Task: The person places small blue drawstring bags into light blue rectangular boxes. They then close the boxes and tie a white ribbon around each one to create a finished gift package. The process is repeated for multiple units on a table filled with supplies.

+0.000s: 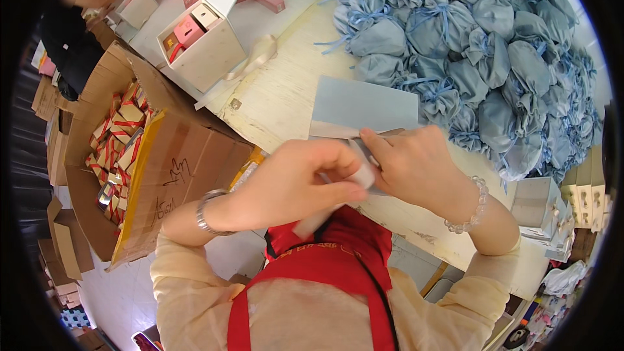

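A light blue box with its lid raised [365,102] stands at the table's near edge, right before me. My left hand [312,180] is at the front of the box, its fingers closed on a strip of whitish ribbon [312,222] that hangs below it and is blurred. My right hand [409,165] rests on the box's right side, thumb and fingers at its rim beside the ribbon. Both hands hide most of the box's body, so its contents cannot be told.
Many blue drawstring pouches [438,24] are heaped at the right. An open white box [209,58] with small boxes stands upper left. A carton [195,156] of ribboned boxes is at the left; beyond it is another person [73,34]. Blue boxes [534,204] stand far right.
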`<action>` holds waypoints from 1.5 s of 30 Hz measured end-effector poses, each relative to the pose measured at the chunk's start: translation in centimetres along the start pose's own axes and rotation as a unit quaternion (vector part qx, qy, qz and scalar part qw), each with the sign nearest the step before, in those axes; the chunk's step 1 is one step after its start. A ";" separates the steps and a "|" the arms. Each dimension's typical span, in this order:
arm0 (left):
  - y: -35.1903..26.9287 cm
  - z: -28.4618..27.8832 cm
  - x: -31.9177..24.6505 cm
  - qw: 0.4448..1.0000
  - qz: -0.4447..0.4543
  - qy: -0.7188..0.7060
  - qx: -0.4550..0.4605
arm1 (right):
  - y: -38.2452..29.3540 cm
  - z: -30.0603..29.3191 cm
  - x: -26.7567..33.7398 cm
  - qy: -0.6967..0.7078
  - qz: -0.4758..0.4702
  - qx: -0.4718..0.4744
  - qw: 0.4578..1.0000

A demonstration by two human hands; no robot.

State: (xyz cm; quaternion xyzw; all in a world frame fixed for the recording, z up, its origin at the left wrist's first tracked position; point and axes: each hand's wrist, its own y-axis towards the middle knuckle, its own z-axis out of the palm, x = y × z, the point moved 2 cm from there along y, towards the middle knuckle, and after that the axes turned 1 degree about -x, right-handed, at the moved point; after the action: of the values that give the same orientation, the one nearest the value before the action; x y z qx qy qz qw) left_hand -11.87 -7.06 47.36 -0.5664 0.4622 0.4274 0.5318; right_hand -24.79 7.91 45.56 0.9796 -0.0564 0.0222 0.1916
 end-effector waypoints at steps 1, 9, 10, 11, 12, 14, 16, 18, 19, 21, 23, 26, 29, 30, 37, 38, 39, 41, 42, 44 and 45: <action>-0.5 -0.4 0.2 0.997 0.037 0.068 -0.008 | -0.1 -0.1 -0.1 0.013 0.007 -0.006 1.000; 3.2 -1.9 2.4 0.900 0.201 0.347 -0.172 | 1.3 -0.9 -1.2 0.099 0.092 0.047 0.990; 3.8 -1.7 2.5 0.900 0.203 0.340 -0.183 | 1.5 -1.0 -1.1 0.108 0.094 0.056 0.988; 4.3 -1.5 2.5 0.900 0.208 0.333 -0.188 | 1.5 -1.2 -1.0 0.115 0.101 0.064 0.986; 4.5 -1.5 2.4 0.898 0.202 0.341 -0.190 | 1.6 -1.4 -1.0 0.123 0.108 0.071 0.984; 4.7 -1.4 2.2 0.894 0.188 0.357 -0.195 | 1.8 -1.4 -0.9 0.118 0.112 0.077 0.984; 5.2 -1.6 2.6 0.869 0.249 0.380 -0.194 | 2.1 -1.3 -1.0 0.112 0.126 0.086 0.982; 5.3 -1.9 2.9 0.854 0.300 0.384 -0.183 | 2.5 -1.1 -1.3 0.103 0.148 0.099 0.979; 5.3 -2.1 2.9 0.851 0.320 0.378 -0.172 | 2.7 -1.1 -1.6 0.108 0.123 0.095 0.982; 5.3 -2.7 3.1 0.853 0.356 0.360 -0.129 | 3.3 -1.0 -2.6 0.118 0.066 0.084 0.987; 5.4 -3.5 3.4 0.857 0.385 0.336 -0.063 | 5.0 -1.8 -6.5 0.294 0.049 0.227 0.927; 6.6 -3.3 3.0 0.828 0.453 0.328 0.027 | 7.2 -1.7 -8.5 0.543 0.160 0.186 0.803; 7.6 -2.6 2.2 0.822 0.449 0.344 0.068 | 9.7 2.3 -9.2 0.646 0.263 0.134 0.704; 7.5 -2.6 2.2 0.824 0.439 0.353 0.068 | 10.1 3.9 -9.4 0.661 0.285 0.138 0.680; 8.0 -2.8 1.6 0.831 0.381 0.398 0.069 | 9.5 5.6 -10.1 0.673 0.326 0.123 0.653; 8.1 -2.8 1.7 0.833 0.375 0.400 0.071 | 9.4 5.6 -9.9 0.670 0.326 0.118 0.656; 8.3 -2.7 1.7 0.851 0.344 0.392 0.063 | 9.2 5.6 -9.8 0.667 0.327 0.112 0.660; 8.5 -2.5 1.8 0.882 0.281 0.376 0.045 | 9.2 5.2 -9.9 0.651 0.328 0.123 0.674; 8.4 -2.3 1.7 0.897 0.268 0.349 0.035 | 9.3 5.0 -10.0 0.643 0.327 0.129 0.680; 8.2 -2.0 1.4 0.924 0.245 0.292 0.014 | 9.1 4.1 -10.1 0.607 0.307 0.094 0.727; 8.1 -2.0 1.5 0.927 0.244 0.286 0.008 | 9.1 3.6 -10.1 0.586 0.297 0.076 0.750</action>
State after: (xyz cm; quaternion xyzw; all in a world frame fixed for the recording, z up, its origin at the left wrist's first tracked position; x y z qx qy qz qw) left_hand -19.54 -9.21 44.32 -0.5302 0.7220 0.3597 0.2611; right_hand -35.83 -0.76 44.94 0.7194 -0.2190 0.6522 0.0956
